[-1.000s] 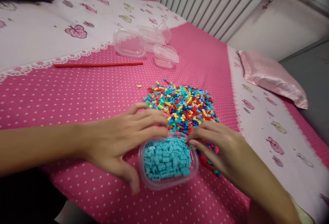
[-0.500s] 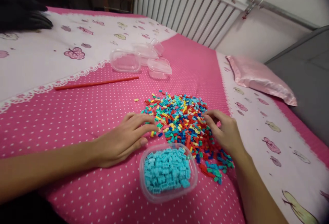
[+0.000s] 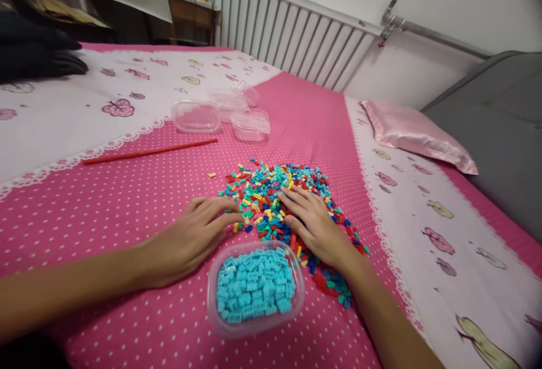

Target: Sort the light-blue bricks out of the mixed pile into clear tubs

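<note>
A heap of small building bricks [image 3: 265,196] in red, blue, yellow, green and light blue is spread on the pink dotted bedsheet. My right hand [image 3: 315,225] lies over the middle of the heap, fingers stretched out and touching the bricks. At the heap's left edge rests my left hand [image 3: 197,236], its fingers loosely bent and apart, with nothing visible in them. Just in front of me, between the hands, stands a clear plastic tub [image 3: 300,295] full of light blue bricks. Bricks under my right palm are hidden.
Several clear plastic containers [image 3: 197,117] sit farther back on the bed. A thin red stick [image 3: 150,152] lies left of them. There is a pink pillow [image 3: 417,134] at right, a white radiator [image 3: 279,30] behind, and a dark object [image 3: 38,55] at far left.
My right hand has moved left from the heap's right side onto its middle, and its fingers have spread out. My left hand stays by the left edge. The view has tilted up slightly.
</note>
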A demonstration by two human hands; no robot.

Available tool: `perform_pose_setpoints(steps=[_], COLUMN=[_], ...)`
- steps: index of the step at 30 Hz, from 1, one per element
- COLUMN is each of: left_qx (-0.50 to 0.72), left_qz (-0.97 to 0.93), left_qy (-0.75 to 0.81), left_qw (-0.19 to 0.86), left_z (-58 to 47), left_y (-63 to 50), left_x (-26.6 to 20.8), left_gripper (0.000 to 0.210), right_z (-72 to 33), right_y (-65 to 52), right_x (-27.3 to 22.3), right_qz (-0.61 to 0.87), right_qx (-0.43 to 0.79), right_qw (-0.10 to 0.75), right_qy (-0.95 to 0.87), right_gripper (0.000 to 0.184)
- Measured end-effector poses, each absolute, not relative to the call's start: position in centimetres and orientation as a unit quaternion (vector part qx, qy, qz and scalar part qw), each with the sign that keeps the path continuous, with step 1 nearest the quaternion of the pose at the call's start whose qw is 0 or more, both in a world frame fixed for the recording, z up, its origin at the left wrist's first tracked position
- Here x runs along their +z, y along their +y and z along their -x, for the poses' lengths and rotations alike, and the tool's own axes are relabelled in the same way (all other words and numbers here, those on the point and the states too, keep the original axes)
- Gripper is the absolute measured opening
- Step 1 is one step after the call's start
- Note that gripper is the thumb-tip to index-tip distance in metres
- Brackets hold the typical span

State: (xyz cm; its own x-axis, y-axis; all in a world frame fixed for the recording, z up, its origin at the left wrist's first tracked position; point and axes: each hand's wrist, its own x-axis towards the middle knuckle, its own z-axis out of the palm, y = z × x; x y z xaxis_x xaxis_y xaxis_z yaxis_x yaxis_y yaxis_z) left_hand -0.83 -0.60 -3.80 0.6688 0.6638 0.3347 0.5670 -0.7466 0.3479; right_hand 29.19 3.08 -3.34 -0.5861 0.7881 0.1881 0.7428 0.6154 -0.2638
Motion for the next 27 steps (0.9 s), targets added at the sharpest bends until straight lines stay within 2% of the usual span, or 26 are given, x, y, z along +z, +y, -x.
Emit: perform_pose_setpoints(steps=[4, 9, 11, 16, 27], left_qx=[0.223, 0.225, 0.229, 0.241, 0.256], left_qz=[-0.905, -0.901, -0.900, -0.898, -0.894], left_qy=[0.345, 0.352, 0.352, 0.354, 0.361], left_qw=[0.111, 0.118, 0.120, 0.099, 0.067], left_z=[0.6, 0.8, 0.9, 0.2, -0.7], left_y=[-0.7, -0.6, -0.7, -0.8, -1.0], left_x=[-3.7, -3.6, -3.6, -4.3, -5.2], left_gripper=[0.029, 0.028, 0.028, 0.027, 0.027], right_z=[-29.4, -28.9, -28.1, -25.0, -23.2], right_y=[3.4, 2.0, 0.4, -3.9, -5.0], right_x=[-3.2, -1.0, 0.3, 1.4, 0.4], right_qz=[0.425, 0.427, 0.413, 0.343, 0.334], right_qx=[0.081, 0.121, 0.152, 0.193, 0.114], right_qw=[0.212, 0.375, 0.398, 0.358, 0.303], right_qy=[-0.876, -0.814, -0.805, -0.847, -0.885], right_gripper=[0.043, 0.025, 0.021, 0.026, 0.013])
